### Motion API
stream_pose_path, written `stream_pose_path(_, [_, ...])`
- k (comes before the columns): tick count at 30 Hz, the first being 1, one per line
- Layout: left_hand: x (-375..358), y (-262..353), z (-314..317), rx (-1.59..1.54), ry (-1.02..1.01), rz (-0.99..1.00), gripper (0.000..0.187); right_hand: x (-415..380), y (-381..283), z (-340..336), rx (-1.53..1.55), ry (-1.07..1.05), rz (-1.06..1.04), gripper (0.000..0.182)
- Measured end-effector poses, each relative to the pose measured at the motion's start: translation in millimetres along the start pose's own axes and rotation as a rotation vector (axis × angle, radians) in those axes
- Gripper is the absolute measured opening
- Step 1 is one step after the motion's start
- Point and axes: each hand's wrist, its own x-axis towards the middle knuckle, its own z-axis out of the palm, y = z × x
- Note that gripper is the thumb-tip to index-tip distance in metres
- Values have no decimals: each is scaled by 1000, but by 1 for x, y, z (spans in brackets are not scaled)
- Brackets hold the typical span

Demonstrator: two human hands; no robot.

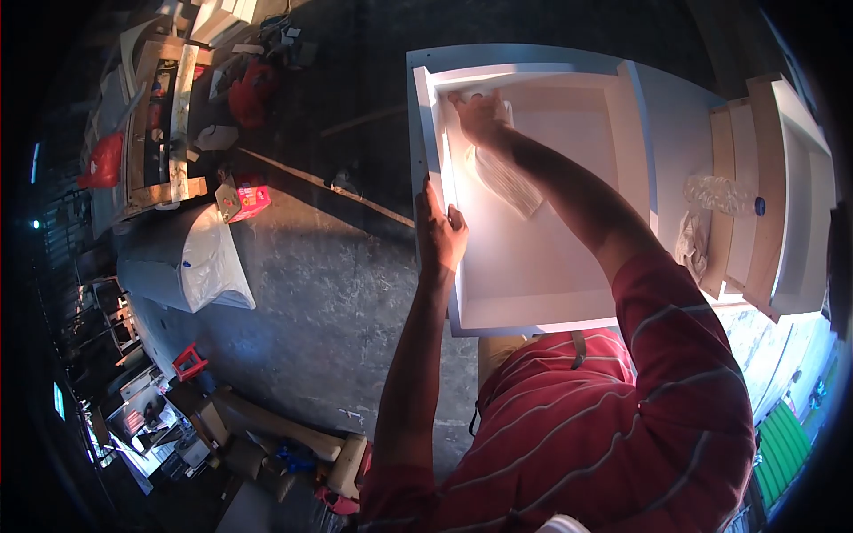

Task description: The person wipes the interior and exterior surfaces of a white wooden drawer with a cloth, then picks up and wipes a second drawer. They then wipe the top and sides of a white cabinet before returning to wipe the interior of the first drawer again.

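A white cabinet box (pixel 533 258) with an open inside faces me, its raised walls forming a shallow compartment. My right hand (pixel 480 117) reaches into the upper left corner of it, fingers closed around a pale striped cloth (pixel 506 180). Part of that cloth trails down over the back panel, and its upper end is partly hidden by the hand. On the left side wall rests my left hand (pixel 442 233), fingers along the outer side and thumb toward the inside, gripping the edge.
At right, a clear plastic bottle (pixel 724 195) and a crumpled cloth (pixel 692 244) lie on wooden boards. A red package (pixel 244 201), a plastic-wrapped block (pixel 191 262) and a long wooden strip (pixel 329 188) are on the concrete floor. Lower left stands a red stool (pixel 188 361).
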Motion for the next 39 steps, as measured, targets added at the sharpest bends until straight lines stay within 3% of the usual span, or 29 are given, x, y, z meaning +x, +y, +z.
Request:
stream_pose_path(2, [3,-2,2,33,101,108,57,1,-5,-3,26,-9,22,48])
stream_pose_path(6, [5,2,-1,68,68,77,57,5,-10,-5,145,-46,4,55])
stream_pose_path(12, [2,3,-2,60,45,32,56,5,4,-8,41,-77,-37,59])
stream_pose_path(16, [5,-1,1,60,103,103,56,5,4,0,81,23,-87,57])
stream_pose_path(19, [3,-1,2,31,95,95,56,-14,8,-2,182,-66,-97,58])
stream_pose_path(21, [3,1,0,28,89,95,57,-48,11,25,207,156,-277,61])
stream_pose_path(22, [4,2,-2,16,61,72,57,-68,8,28,262,74,-313,65])
stream_pose_path(24, [4,3,-4,5,32,41,56,-95,14,41,224,110,-463,64])
stream_pose_path(25, [4,5,-5,15,40,47,57,-89,14,45,224,106,-466,64])
stream_pose_path(27, [3,4,-2,25,42,58,57,-74,17,43,201,334,-371,59])
stream_pose_path(30, [4,1,-2,39,76,86,57,-67,9,19,240,166,-274,56])
stream_pose_path(34, [4,2,-2,-12,32,29,56,-76,19,25,177,89,-405,50])
stream_pose_path(35, [4,3,-2,-12,23,9,56,-72,19,25,142,177,-371,49])
stream_pose_path(38, [3,4,-3,-9,17,2,56,-72,13,25,161,113,-335,47])
stream_pose_path(39, [3,3,-3,-8,17,2,56,-71,16,35,246,213,-379,54])
